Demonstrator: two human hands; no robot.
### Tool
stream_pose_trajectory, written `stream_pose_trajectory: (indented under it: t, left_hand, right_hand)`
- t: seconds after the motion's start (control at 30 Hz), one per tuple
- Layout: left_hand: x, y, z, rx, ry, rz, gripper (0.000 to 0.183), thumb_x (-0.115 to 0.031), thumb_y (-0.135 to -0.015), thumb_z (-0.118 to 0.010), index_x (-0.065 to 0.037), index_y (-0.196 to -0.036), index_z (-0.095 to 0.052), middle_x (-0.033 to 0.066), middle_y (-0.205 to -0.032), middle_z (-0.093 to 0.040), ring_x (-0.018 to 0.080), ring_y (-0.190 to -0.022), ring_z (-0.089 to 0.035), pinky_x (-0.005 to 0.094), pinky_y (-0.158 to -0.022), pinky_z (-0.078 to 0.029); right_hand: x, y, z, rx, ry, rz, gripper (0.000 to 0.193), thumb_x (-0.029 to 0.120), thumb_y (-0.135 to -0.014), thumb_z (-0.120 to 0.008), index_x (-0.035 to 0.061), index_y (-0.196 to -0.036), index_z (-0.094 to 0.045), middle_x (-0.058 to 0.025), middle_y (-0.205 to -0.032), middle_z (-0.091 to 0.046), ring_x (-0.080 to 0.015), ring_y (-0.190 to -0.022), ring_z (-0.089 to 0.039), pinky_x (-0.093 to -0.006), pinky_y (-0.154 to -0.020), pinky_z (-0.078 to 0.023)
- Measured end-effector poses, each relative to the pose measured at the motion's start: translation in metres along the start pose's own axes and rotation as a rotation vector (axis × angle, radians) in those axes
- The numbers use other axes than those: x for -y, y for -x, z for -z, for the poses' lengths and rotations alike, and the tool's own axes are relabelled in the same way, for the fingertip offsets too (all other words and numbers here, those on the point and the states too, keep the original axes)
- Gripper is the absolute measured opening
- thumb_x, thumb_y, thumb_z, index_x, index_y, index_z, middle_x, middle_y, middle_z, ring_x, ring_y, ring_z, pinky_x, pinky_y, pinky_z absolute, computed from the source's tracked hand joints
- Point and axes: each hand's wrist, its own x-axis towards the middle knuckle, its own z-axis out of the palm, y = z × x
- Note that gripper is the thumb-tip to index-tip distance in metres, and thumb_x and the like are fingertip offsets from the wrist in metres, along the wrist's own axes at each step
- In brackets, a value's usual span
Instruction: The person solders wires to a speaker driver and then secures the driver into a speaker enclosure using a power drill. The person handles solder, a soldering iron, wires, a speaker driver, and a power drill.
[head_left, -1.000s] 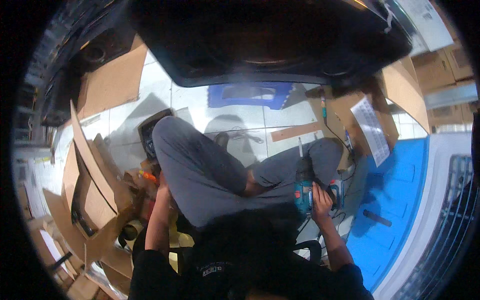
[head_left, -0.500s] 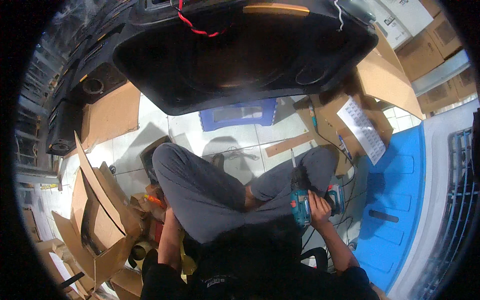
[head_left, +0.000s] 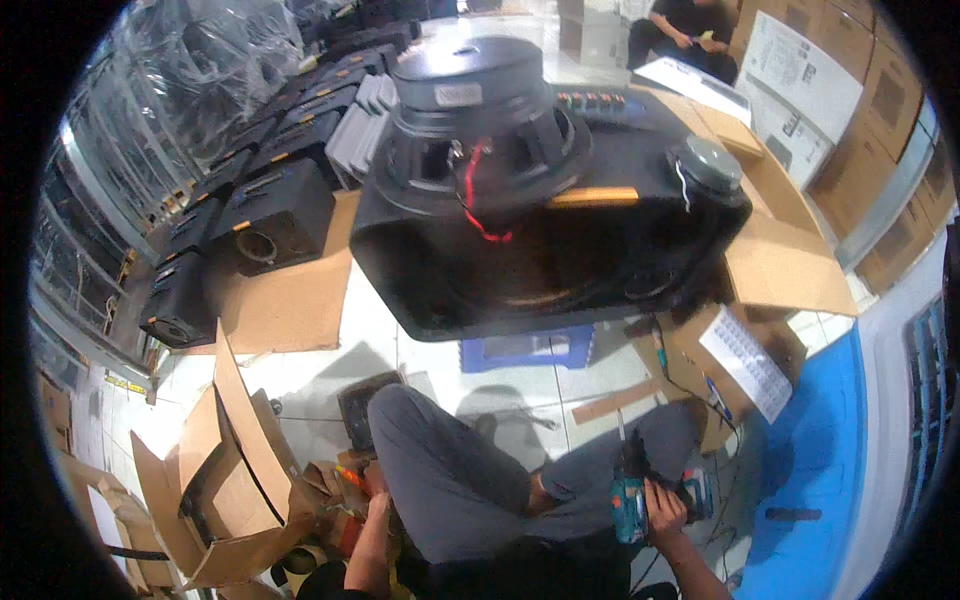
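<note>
My right hand is wrapped round a teal and black cordless drill by my right knee, its long bit pointing away from me. My left hand is low beside my left knee, next to an orange object among cardboard scraps. Its fingers are mostly hidden. Before me a black speaker cabinet rests on a blue plastic stool. On top sit a large speaker driver with red and black wires and a small round part with a white wire.
Open cardboard boxes stand at the left. More black cabinets line the far left. A printed sheet and a soldering iron lie on cardboard at right, beside a blue panel. Another person sits at the far right.
My view has tipped upward, so everything sits lower in the picture and the speaker driver and other person now show. Both hands keep nearly the same place beside my knees.
</note>
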Motion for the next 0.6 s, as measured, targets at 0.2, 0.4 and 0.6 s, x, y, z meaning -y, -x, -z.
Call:
stream_pose_trajectory:
  t: [0.2,0.4,0.6]
  left_hand:
    - [0.008,-0.007,0.011,-0.023,0.073,0.018,0.027,-0.013,-0.088,-0.058,0.003,-0.108,-0.067,0.0148,-0.092,-0.07,0.0196,-0.078,-0.066,0.0329,-0.073,-0.051]
    - [-0.012,0.031,0.01,0.025,0.253,0.08,0.024,0.002,-0.084,-0.059,0.006,-0.106,-0.066,0.0134,-0.09,-0.07,0.0178,-0.076,-0.065,0.0335,-0.069,-0.051]
    - [-0.046,0.065,0.009,0.138,0.429,0.207,0.022,-0.005,-0.092,-0.056,0.006,-0.109,-0.064,0.0118,-0.095,-0.07,0.0245,-0.08,-0.066,0.0366,-0.074,-0.054]
  right_hand:
    - [-0.005,0.009,-0.006,0.083,-0.038,-0.02,0.041,0.017,-0.085,-0.057,-0.0068,-0.117,-0.065,-0.0231,-0.104,-0.069,-0.0329,-0.081,-0.069,-0.0392,-0.074,-0.056]
    - [-0.005,0.014,-0.008,0.091,-0.031,-0.028,0.042,0.018,-0.086,-0.056,-0.0084,-0.118,-0.064,-0.0238,-0.102,-0.07,-0.0336,-0.081,-0.069,-0.0396,-0.076,-0.056]
    - [-0.003,0.012,-0.009,0.079,-0.073,-0.068,0.041,0.022,-0.09,-0.055,-0.0084,-0.114,-0.067,-0.0243,-0.1,-0.07,-0.0345,-0.078,-0.069,-0.0417,-0.074,-0.057]
